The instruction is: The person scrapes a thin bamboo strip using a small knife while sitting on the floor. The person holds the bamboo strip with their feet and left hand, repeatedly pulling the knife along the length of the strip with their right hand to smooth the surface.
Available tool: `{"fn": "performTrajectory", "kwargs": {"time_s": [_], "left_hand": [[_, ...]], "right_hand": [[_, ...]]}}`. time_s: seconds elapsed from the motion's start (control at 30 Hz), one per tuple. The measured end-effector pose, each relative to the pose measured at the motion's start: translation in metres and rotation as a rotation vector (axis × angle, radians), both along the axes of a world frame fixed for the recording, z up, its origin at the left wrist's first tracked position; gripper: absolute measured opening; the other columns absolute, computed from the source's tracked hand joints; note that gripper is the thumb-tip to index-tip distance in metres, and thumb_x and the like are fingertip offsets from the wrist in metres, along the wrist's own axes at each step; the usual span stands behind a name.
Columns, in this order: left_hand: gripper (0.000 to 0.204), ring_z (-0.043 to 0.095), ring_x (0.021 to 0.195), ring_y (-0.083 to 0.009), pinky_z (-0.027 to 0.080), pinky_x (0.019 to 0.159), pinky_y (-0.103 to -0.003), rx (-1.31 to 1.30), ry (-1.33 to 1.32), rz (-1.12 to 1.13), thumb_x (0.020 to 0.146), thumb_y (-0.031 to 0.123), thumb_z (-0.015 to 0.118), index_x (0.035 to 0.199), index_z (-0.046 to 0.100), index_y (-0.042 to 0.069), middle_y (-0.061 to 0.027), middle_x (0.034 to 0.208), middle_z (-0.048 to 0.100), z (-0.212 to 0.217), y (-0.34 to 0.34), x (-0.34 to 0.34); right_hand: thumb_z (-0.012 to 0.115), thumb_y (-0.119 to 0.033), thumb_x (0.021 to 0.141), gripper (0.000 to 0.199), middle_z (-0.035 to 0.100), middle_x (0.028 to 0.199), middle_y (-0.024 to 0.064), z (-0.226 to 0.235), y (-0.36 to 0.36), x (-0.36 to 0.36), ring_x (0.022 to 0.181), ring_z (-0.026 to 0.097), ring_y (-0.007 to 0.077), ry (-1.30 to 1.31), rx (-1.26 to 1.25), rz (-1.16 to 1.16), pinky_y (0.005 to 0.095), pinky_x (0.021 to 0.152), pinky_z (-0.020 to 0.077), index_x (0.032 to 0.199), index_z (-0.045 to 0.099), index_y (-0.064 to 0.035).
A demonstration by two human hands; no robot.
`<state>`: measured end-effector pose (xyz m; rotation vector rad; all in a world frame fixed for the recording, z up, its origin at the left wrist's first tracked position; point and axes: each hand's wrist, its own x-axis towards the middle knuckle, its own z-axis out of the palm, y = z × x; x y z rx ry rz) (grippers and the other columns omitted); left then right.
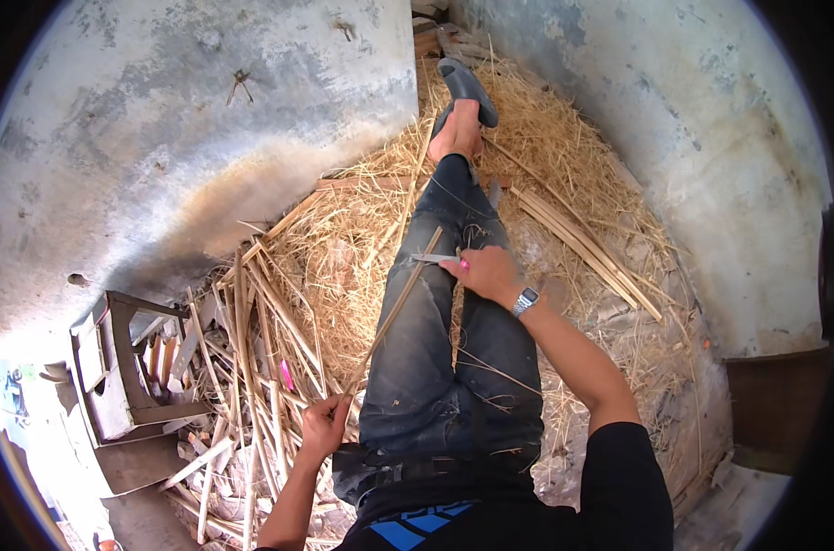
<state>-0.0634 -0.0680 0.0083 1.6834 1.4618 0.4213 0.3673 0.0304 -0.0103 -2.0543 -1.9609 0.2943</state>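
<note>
The strip ends in left fingers, seemingly pinched; right fingers grip a knife.

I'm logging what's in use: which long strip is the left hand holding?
The strip slanting across the left thigh, its lower end in the left grip; those in the left-side pile and right-side bundle lie unheld.

knife handle mostly hidden in right hand; lower edge cuts left forearm
</note>
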Motion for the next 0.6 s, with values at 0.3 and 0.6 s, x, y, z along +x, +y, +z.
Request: {"fn": "performTrajectory", "kwargs": {"time_s": [0.3,0.6], "left_hand": [[0.032,0.046,0.051,-0.0134,0.038,0.050,-0.038,0.029,0.067,-0.051,0.102,0.021,0.070,0.082,0.069,-0.005,-0.0095,0.055,0.050,0.012,0.006,0.009],[0.040,0.046,0.058,-0.0089,0.040,0.054,-0.033,-0.151,-0.028,0.015,0.102,0.032,0.071,0.084,0.071,-0.004,-0.0029,0.057,0.051,0.004,-0.008,0.005]], "right_hand": [[0.052,-0.065,0.101,0.068,0.067,0.061,0.0187,0.006,-0.001,-0.036,0.059,0.069,0.0389,-0.034,0.002,0.138,0.0491,0.054,0.0534,0.074,0.074,-0.0062],[0.052,-0.058,0.104,0.067,0.067,0.065,0.0225,-0.001,0.007,0.014,0.061,0.067,0.0437,0.162,0.155,-0.195,0.0549,0.058,0.0514,0.069,0.071,-0.0043]]}}
